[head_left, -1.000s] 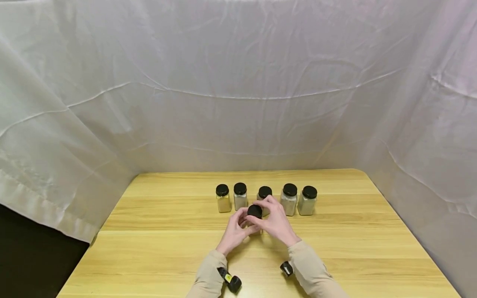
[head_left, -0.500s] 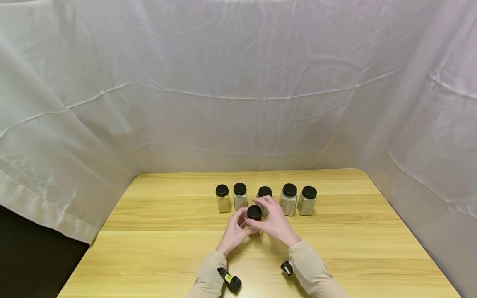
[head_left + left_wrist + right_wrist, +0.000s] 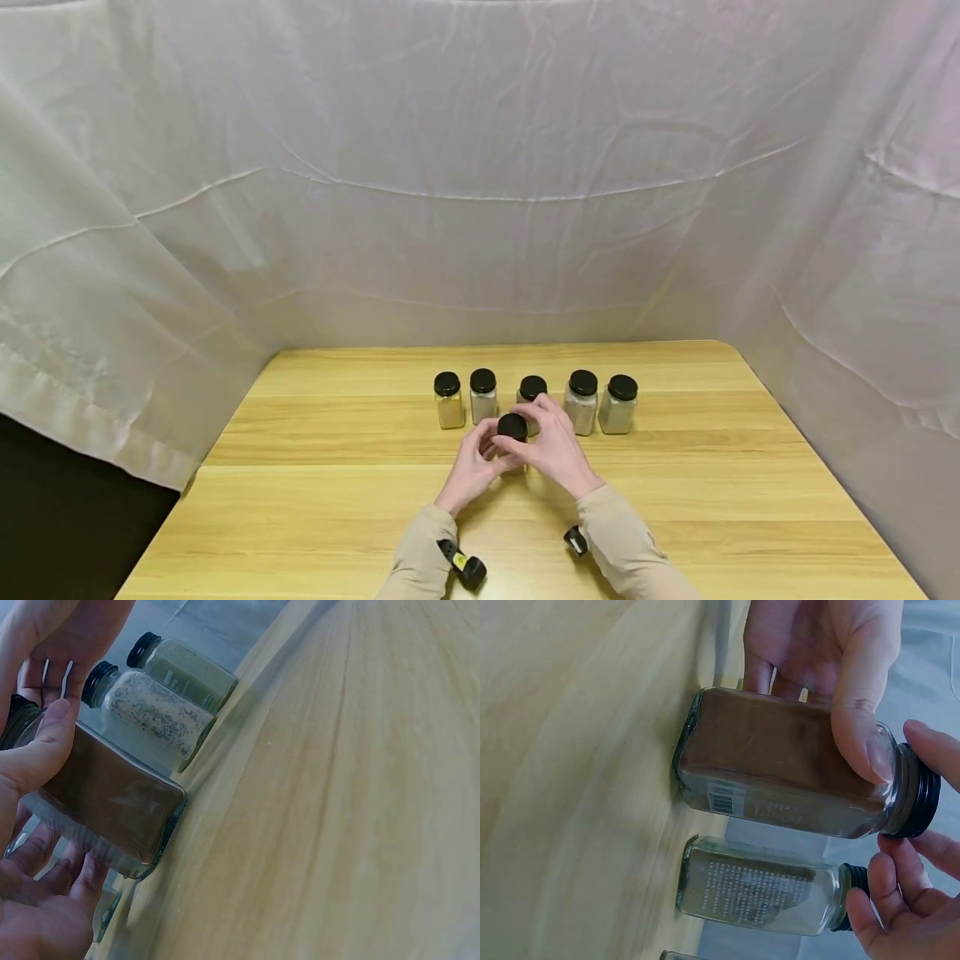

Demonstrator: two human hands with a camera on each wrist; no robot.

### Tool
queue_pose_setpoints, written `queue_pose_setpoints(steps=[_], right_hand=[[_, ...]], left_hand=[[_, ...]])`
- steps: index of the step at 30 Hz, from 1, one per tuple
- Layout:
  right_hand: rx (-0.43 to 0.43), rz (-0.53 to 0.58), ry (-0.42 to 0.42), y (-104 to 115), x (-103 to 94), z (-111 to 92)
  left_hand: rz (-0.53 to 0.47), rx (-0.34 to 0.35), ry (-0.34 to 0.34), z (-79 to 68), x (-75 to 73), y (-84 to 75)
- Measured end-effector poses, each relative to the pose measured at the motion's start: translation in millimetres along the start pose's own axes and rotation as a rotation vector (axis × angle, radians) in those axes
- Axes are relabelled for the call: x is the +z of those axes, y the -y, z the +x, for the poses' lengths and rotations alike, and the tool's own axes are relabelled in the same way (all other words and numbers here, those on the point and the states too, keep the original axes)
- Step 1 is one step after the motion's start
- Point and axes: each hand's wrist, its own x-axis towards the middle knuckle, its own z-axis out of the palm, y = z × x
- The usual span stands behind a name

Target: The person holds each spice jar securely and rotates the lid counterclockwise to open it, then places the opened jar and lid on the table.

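Note:
A square glass spice jar (image 3: 780, 757) of brown powder stands upright on the table, front of a row of similar jars. My left hand (image 3: 471, 471) grips its body, the thumb pressed along one face and the fingers behind, as the left wrist view shows. At the top, my right hand (image 3: 557, 450) holds the black lid (image 3: 919, 793) between thumb and fingers. The lid sits on the jar's neck. From the head, the hands hide most of the jar's body.
Behind stand several black-lidded jars: a yellow one (image 3: 450, 408), a pale one (image 3: 483, 407), one partly behind the right hand (image 3: 533, 386), a speckled one (image 3: 581, 410) and a greenish one (image 3: 618, 412). A grey curtain (image 3: 480, 250) encloses the wooden table (image 3: 315, 517).
The right thumb and fingers loosened around the lid half a second ago and have now closed in on it again. The left hand and the jar have stayed in place.

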Motion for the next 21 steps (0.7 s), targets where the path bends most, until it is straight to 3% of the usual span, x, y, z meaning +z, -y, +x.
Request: queue_pose_setpoints(steps=[8,12,17,21], right_hand=[[0.070,0.188,0.095,-5.2,-3.4,-1.5],[0.072,0.135,0.080,-6.8,-0.9,-1.8],[-0.007,0.024,0.000,-6.9,3.4,-0.6],[-0.035,0.029,-0.014,-7.2,3.9,0.4]], left_hand=[[0.000,0.003,-0.008,0.4,0.5,0.6],[0.007,-0.002,-0.018,0.5,0.8,1.0],[0.016,-0.002,-0.013,-0.2,0.7,-0.3],[0.005,-0.012,-0.008,-0.4,0.2,-0.6]])
